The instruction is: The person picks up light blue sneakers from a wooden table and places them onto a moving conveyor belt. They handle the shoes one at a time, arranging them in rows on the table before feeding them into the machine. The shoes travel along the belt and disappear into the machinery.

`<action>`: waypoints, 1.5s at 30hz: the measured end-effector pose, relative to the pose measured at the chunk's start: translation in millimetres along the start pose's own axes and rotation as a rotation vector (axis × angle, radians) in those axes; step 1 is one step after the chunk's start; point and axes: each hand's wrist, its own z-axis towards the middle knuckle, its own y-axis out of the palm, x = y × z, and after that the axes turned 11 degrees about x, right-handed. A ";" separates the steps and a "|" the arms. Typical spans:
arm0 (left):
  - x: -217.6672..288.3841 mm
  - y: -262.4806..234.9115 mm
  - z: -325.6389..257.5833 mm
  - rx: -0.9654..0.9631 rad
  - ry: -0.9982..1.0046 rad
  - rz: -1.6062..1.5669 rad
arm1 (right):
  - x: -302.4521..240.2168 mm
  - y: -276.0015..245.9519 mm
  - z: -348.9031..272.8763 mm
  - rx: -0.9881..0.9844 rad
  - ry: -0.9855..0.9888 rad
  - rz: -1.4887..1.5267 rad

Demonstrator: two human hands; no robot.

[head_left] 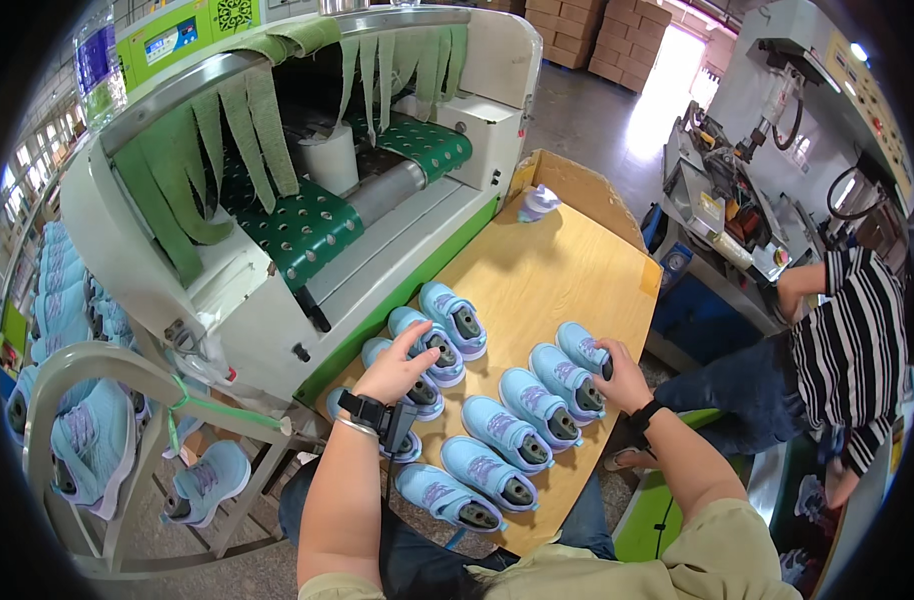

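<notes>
Light-blue sneakers with purple laces and dark pieces inside their openings stand in two slanting rows on a wooden table (537, 270). My left hand (392, 372) reaches over the left row, thumb and fingers spread above a sneaker (447, 372); whether it touches the shoe is unclear. It partly covers the neighbouring sneakers. At the far end of the right row, my right hand (627, 382) has its fingers bent round the heel of a sneaker (579, 342). The nearest sneaker (447, 497) of that row lies close to my body.
Behind the left row stands a white machine with a perforated green conveyor belt (297, 235) and green hanging strips. A lilac-and-white item (539, 203) sits at the table's far corner. More sneakers fill a metal rack (77, 362) on the left. Another person (847, 350) works at right.
</notes>
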 end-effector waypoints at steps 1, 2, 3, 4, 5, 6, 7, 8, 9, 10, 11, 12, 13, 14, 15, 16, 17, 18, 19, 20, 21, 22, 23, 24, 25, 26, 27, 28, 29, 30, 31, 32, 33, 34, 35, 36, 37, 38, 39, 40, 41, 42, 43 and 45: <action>0.5 0.0 0.1 -0.002 -0.001 0.003 | 0.6 0.4 -0.6 0.002 0.005 0.004; 0.6 0.1 0.5 -0.004 -0.001 0.005 | 0.6 1.2 -1.3 0.004 0.010 0.009; 0.0 -0.1 0.5 -0.004 0.001 0.004 | 0.1 1.9 -1.7 0.005 0.015 0.013; -0.8 -0.2 0.5 -0.003 0.004 0.003 | -0.7 1.6 -1.7 0.001 0.020 0.008; -1.2 -0.1 0.6 -0.003 0.007 0.003 | -2.0 0.7 -1.4 -0.002 0.026 0.003; -1.1 -0.2 0.8 -0.006 0.009 0.001 | -2.9 0.4 -1.3 -0.005 0.032 -0.002; -0.8 -0.2 1.1 -0.008 0.012 0.000 | -2.8 0.7 -1.7 0.001 0.030 -0.001; -0.5 -0.1 1.4 -0.011 0.014 -0.001 | -2.5 1.2 -2.2 0.007 0.029 0.001; -0.2 -0.1 1.2 -0.009 0.013 0.002 | -2.8 0.9 -2.1 0.013 0.025 0.000; 0.3 -0.2 0.9 -0.006 0.012 0.004 | -3.0 0.5 -1.9 0.015 0.025 -0.001; 0.6 -0.3 0.7 -0.004 0.011 0.007 | -3.3 0.2 -1.6 0.018 0.025 -0.002; 0.8 -0.1 0.5 -0.003 0.007 0.009 | -3.1 0.5 -1.3 0.019 0.025 -0.001; 0.9 0.0 0.4 -0.001 0.004 0.011 | -3.1 0.7 -1.3 0.034 0.013 -0.001; 1.0 0.1 0.3 0.000 0.000 0.013 | -3.3 1.0 -1.5 0.050 0.000 0.000; 0.2 0.2 0.3 0.000 0.006 0.016 | -3.6 1.6 -1.8 0.064 -0.012 0.000; -0.8 0.2 0.7 -0.001 0.011 0.019 | -4.5 1.6 -1.8 0.063 -0.005 -0.006; -1.6 0.1 0.9 0.000 0.017 0.022 | -6.0 1.0 -1.7 0.062 0.003 -0.011; -2.0 0.3 1.1 0.000 0.017 0.016 | -6.7 0.5 -1.7 0.060 0.010 -0.017; -2.4 0.5 1.5 0.000 0.017 0.010 | -6.7 0.6 -1.5 0.067 0.001 -0.017; -2.9 0.9 1.8 0.001 0.017 0.004 | -6.4 0.7 -1.0 0.073 -0.008 -0.018; -2.8 1.2 1.9 0.003 0.013 0.009 | -6.1 0.9 -1.4 0.082 -0.015 -0.017; -2.2 1.4 1.8 0.005 0.009 0.013 | -5.2 0.6 -1.4 0.070 -0.012 -0.020; -1.5 1.8 1.8 0.008 0.005 0.017 | -3.6 -0.6 -0.6 0.058 -0.008 -0.023; -0.1 1.5 0.7 0.010 0.002 0.012 | -4.8 -1.3 0.9 0.046 -0.005 -0.023; 1.8 1.8 -0.7 0.013 0.000 0.006 | -5.8 -4.6 3.7 -0.006 0.021 -0.017; 2.1 1.9 -1.3 0.016 -0.002 0.001 | -6.8 -10.6 8.5 -0.059 0.045 -0.012; 1.0 1.2 -2.0 0.024 0.010 0.012 | -10.3 -17.1 17.1 -0.111 0.066 -0.008; -1.0 1.7 -2.8 0.032 0.021 0.022 | -11.2 -21.3 29.1 -0.166 0.080 -0.084; -2.8 1.9 -3.0 0.042 0.031 0.033 | -9.5 -21.7 47.2 -0.240 0.146 -0.082; -1.9 2.8 -2.8 0.041 0.024 0.033 | -6.2 -22.3 66.0 -0.313 0.220 -0.081; 1.6 2.5 -3.2 0.039 0.019 0.033 | -2.4 -21.8 83.5 -0.385 0.293 -0.080; 4.4 2.2 -3.4 0.038 0.014 0.034 | 3.9 -17.2 98.3 -0.423 0.294 -0.087; 6.3 2.3 -3.4 0.038 0.025 0.051 | 13.0 -8.8 111.9 -0.402 0.175 -0.195; 7.7 2.8 -3.1 0.037 0.038 0.064 | 20.4 -0.8 125.8 -0.377 0.055 -0.305; 7.0 3.2 -2.5 0.037 0.050 0.077 | 27.4 7.0 140.1 -0.350 -0.067 -0.414; -1.0 2.8 -3.0 0.037 0.065 0.100 | 25.5 18.4 158.0 -0.316 -0.044 -0.438; 2.4 2.7 -2.4 0.029 0.062 0.125 | 21.9 27.3 175.2 -0.275 -0.013 -0.468; 8.1 1.9 -3.4 0.022 0.059 0.149 | 19.4 35.6 192.7 -0.235 0.018 -0.497; 12.0 0.9 -4.3 0.019 0.053 0.174 | 19.9 44.5 211.1 -0.195 0.026 -0.525; 10.5 0.3 -3.8 0.007 0.053 0.180 | 21.6 53.5 228.8 -0.152 0.036 -0.553; 9.6 0.6 -4.5 0.006 0.054 0.191 | 23.0 62.6 244.8 -0.110 0.045 -0.581; 9.1 1.0 -5.4 0.005 0.055 0.202 | 27.5 73.6 259.5 -0.037 0.058 -0.573; 13.4 0.8 -5.7 0.006 0.053 0.215 | 32.0 84.3 272.9 0.033 0.069 -0.563; 23.0 0.1 -7.3 0.003 0.027 0.283 | 37.3 100.2 296.3 0.143 0.165 -0.438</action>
